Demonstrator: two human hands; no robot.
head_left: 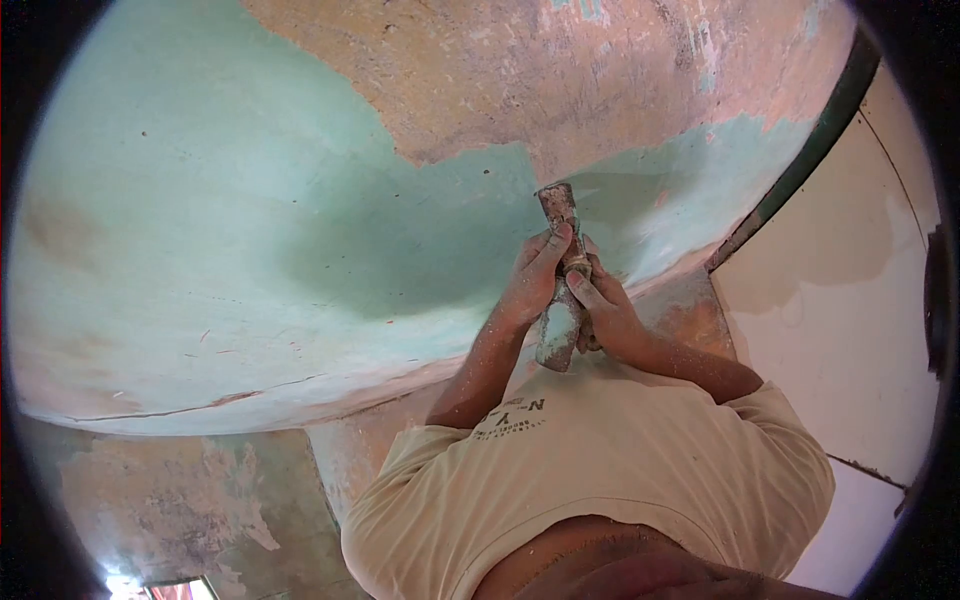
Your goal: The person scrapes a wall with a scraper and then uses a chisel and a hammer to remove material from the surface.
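A worn, plaster-crusted paint scraper (560,335) is held in front of my chest by both hands. Its narrow upper end overlaps the border between green paint and bare plaster on the wall. My left hand (536,277) is closed round the upper part, thumb pointing up along it. Lower on the right, my right hand (610,308) grips the middle, its thumb across the tool. The broad lower end, smeared with pale green, hangs below the hands near my shirt. Dust coats my fingers and forearms.
Green paint (230,180) covers much of the wall, with bare brownish plaster (480,80) above it. A dark green strip (800,165) borders the wall at right, beside a pale panel (840,350). Patchy wall (190,500) and a bright opening (180,588) lie lower left.
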